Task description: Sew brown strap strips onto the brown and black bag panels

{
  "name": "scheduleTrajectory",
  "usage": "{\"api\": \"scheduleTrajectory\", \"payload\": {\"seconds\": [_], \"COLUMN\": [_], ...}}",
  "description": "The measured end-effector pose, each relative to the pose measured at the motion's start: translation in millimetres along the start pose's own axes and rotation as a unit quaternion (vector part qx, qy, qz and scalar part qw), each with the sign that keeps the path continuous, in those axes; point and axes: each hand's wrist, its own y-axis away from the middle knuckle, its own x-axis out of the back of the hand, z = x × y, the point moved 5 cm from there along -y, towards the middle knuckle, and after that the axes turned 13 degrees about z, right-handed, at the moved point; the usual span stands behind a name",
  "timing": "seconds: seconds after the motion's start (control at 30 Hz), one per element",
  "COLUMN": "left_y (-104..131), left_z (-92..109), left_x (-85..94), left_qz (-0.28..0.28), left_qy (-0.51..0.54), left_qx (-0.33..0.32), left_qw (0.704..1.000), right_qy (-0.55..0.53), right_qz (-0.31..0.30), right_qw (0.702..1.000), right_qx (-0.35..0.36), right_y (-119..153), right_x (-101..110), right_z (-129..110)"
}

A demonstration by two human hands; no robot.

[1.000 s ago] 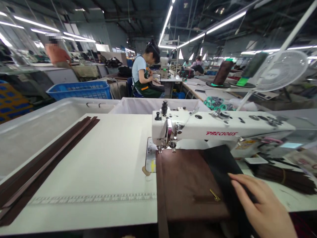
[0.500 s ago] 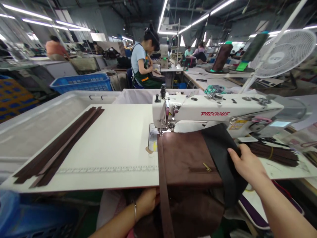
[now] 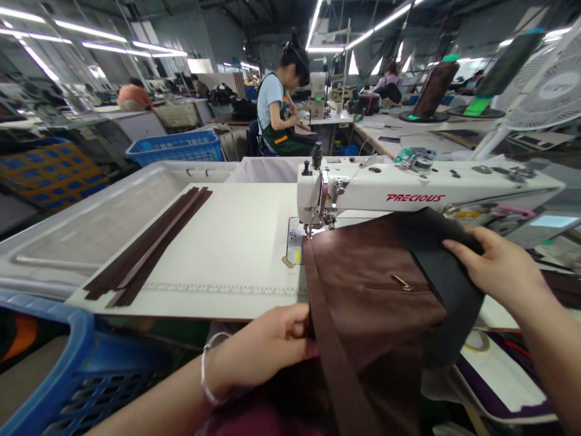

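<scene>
A brown leather-like piece (image 3: 363,260) lies under the presser foot (image 3: 309,231) of a white sewing machine (image 3: 363,191). Along its left edge runs a long brown strip (image 3: 336,345), which hangs down over the table's front. A zipper with a gold pull (image 3: 402,283) crosses the piece, and a black panel (image 3: 447,266) joins it on the right. My left hand (image 3: 267,345), with a bracelet on the wrist, pinches the brown piece at its left edge; the fingertips are partly hidden. My right hand (image 3: 503,266) is closed on the black panel's upper right edge, lifting it.
Several brown strips (image 3: 154,242) lie on the left of the white table (image 3: 245,242), behind a printed ruler (image 3: 218,290). A blue basket (image 3: 77,363) stands front left. Thread cones (image 3: 436,91) and a fan (image 3: 549,91) are at back right. A co-worker (image 3: 281,103) sits beyond.
My left hand has risen from below the table edge to the brown piece's left edge. My right hand has raised the black panel. The view has shifted, too.
</scene>
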Motion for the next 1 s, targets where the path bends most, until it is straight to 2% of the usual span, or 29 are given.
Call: {"api": "scheduleTrajectory", "payload": {"seconds": [0.07, 0.1, 0.17, 0.23, 0.3, 0.33, 0.37, 0.43, 0.5, 0.57, 0.67, 0.7, 0.73, 0.8, 0.83, 0.87, 0.93, 1.0], "left_y": [0.0, 0.7, 2.7, 3.3, 2.7, 2.4, 2.0, 1.8, 2.7, 3.6, 3.8, 3.3, 2.7, 0.9, -0.1, -1.0, -1.8, -1.4], "left_z": [-19.8, -28.1, -36.0, -32.4, -29.7, -33.6, -41.9, -66.9, -89.0, -99.6, -99.4, -97.7, -95.9, -92.5, -91.2, -90.4, -91.3, -95.0], "left_x": [-7.6, -10.6, -14.2, -14.2, -13.3, -13.7, -15.0, -20.3, -27.2, -31.6, -32.4, -31.5, -31.1, -31.6, -31.8, -32.0, -31.5, -30.6], "left_qz": [-0.021, -0.027, -0.041, -0.042, -0.008, 0.017, 0.039, 0.066, 0.074, 0.074, 0.074, 0.079, 0.08, 0.07, 0.065, 0.06, 0.061, 0.068], "left_qy": [0.163, 0.202, 0.194, 0.097, -0.009, -0.03, -0.02, 0.07, 0.164, 0.211, 0.229, 0.231, 0.235, 0.242, 0.245, 0.245, 0.235, 0.225], "left_qx": [0.113, 0.148, 0.17, 0.105, 0.015, -0.001, 0.009, 0.086, 0.165, 0.214, 0.252, 0.257, 0.261, 0.257, 0.25, 0.242, 0.234, 0.237], "left_qw": [0.98, 0.968, 0.965, 0.989, 1.0, 0.999, 0.999, 0.992, 0.97, 0.951, 0.937, 0.935, 0.933, 0.933, 0.935, 0.937, 0.942, 0.943], "right_qy": [0.015, 0.024, 0.05, 0.077, 0.097, 0.102, 0.105, 0.106, 0.106, 0.113, 0.088, 0.023, -0.053, -0.123, -0.142, -0.145, -0.149, -0.149], "right_qz": [-0.027, -0.038, -0.045, -0.042, -0.043, -0.047, -0.055, -0.071, -0.078, -0.066, -0.005, 0.03, 0.028, -0.039, -0.054, -0.062, -0.053, -0.047], "right_qw": [0.999, 0.999, 0.997, 0.996, 0.994, 0.993, 0.991, 0.989, 0.987, 0.986, 0.984, 0.973, 0.951, 0.877, 0.84, 0.821, 0.798, 0.779], "right_qx": [0.017, 0.024, 0.034, 0.035, 0.039, 0.046, 0.055, 0.077, 0.094, 0.1, 0.155, 0.227, 0.302, 0.462, 0.521, 0.549, 0.581, 0.607], "right_y": [-5.2, -7.2, -10.7, -13.1, -12.7, -11.2, -8.8, -3.0, 3.2, 11.3, 41.7, 61.0, 85.4, 143.4, 170.3, 191.0, 217.9, 229.6], "right_x": [-5.4, -8.1, -11.6, -14.1, -20.1, -25.5, -32.3, -47.4, -57.4, -54.2, -20.6, -3.2, 11.9, 31.1, 37.6, 40.2, 38.5, 31.9], "right_z": [-3.0, -4.0, -3.8, -0.2, 4.7, 7.2, 9.5, 13.4, 15.1, 10.3, -27.1, -52.2, -78.7, -128.7, -148.0, -162.1, -178.8, -183.8]}}
